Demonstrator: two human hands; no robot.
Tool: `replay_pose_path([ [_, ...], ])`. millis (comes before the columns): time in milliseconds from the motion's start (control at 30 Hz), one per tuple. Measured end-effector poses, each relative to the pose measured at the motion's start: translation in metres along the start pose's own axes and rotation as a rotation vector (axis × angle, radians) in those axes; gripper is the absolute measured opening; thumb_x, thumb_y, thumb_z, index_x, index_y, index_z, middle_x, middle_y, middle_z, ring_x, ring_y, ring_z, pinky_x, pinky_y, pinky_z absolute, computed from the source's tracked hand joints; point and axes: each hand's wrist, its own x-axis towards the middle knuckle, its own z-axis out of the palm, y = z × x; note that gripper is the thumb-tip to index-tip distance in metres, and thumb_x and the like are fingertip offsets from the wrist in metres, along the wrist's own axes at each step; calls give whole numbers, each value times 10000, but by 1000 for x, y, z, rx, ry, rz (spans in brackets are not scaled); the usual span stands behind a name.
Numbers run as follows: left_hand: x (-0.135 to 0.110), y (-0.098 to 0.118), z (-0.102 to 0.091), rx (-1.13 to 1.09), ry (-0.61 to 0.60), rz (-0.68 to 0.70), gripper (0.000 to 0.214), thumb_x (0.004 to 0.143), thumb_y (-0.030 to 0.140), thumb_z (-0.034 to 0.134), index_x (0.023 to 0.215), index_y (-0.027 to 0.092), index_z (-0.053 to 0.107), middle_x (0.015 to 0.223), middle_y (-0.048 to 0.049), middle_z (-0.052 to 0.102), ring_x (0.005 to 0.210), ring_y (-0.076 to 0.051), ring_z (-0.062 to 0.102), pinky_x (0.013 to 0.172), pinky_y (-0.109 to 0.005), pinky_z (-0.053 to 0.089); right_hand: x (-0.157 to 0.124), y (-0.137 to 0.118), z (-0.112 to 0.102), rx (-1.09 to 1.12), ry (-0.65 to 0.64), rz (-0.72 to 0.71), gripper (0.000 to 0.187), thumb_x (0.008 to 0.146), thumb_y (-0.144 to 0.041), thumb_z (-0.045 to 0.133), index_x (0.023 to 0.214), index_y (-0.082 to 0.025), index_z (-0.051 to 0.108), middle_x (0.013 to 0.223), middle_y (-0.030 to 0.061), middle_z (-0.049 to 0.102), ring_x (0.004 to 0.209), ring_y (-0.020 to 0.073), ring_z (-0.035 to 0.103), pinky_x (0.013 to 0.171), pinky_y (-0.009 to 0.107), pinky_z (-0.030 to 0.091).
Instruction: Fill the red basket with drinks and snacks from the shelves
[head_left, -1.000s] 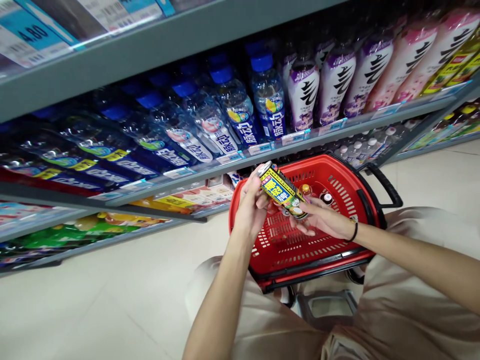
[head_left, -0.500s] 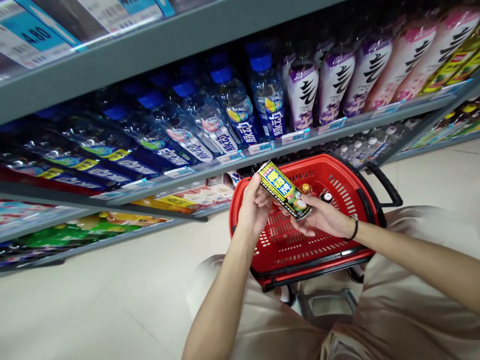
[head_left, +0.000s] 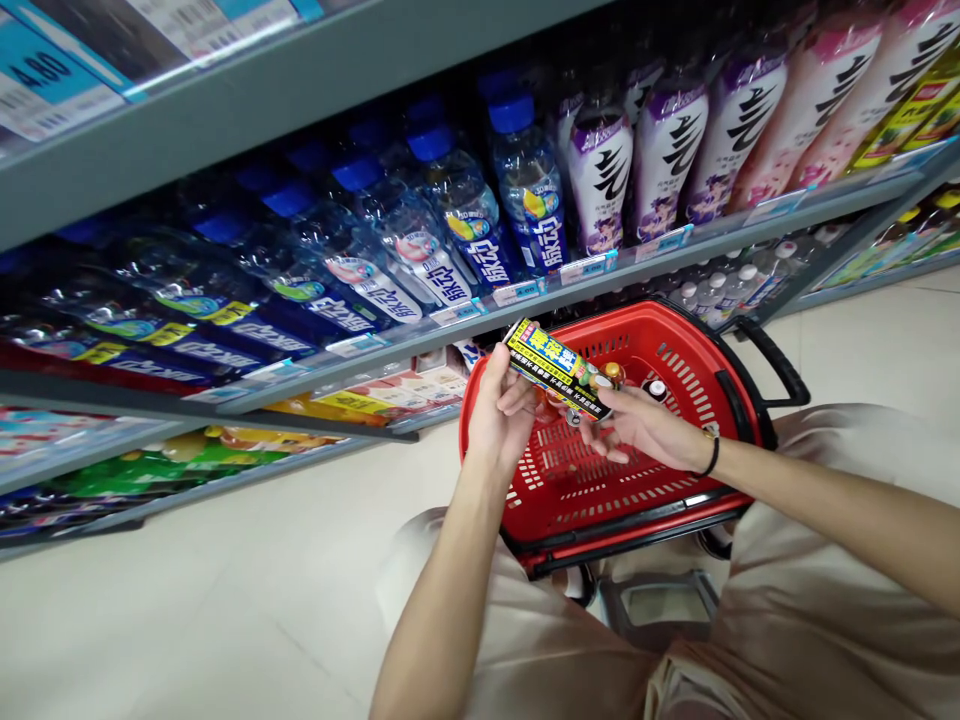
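Between my two hands lies a slim black drink can with yellow and blue lettering and a coconut picture. My left hand grips its upper left end, thumb along the side. At the lower right end, my right hand pinches it, with a dark band on that wrist. The can is held tilted just above a red shopping basket. Inside the basket, a bottle with an orange cap and one with a white cap show; their bodies are mostly hidden.
Ahead runs a shelf of blue-capped drink bottles, with purple and pink-labelled bottles to the right. A lower shelf holds clear bottles and packs. The basket's black handle sticks out right. Pale floor tiles lie left.
The can has been rolled in my hands, so its black side with the line of yellow text now faces up more. The view has shifted slightly.
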Motion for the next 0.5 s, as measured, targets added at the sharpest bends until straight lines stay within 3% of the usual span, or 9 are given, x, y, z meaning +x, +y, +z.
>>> replay_pose_path([
  [167, -2, 1, 1, -11, 38, -22, 350, 1039, 352, 655, 789, 107, 654, 604, 53, 592, 311, 58, 221, 313, -43, 215, -2, -2, 0, -39, -29, 33, 513, 905, -659, 721, 918, -162, 594, 748, 62, 709, 557, 119, 597, 462, 203, 427],
  [333, -1, 1, 0, -39, 26, -22, 320, 1078, 284, 574, 839, 107, 691, 567, 57, 569, 296, 51, 238, 308, -41, 208, -3, -5, 1, -63, -25, 68, 582, 880, -735, 681, 967, -161, 638, 684, 36, 665, 548, 123, 566, 458, 208, 399],
  [500, -2, 1, -5, -40, -34, -52, 300, 1070, 302, 584, 906, 103, 738, 732, -6, 697, 302, 66, 226, 300, -41, 214, -3, -6, 2, -76, -34, 84, 637, 859, -794, 647, 894, -159, 685, 633, 33, 636, 546, 128, 552, 457, 210, 385],
])
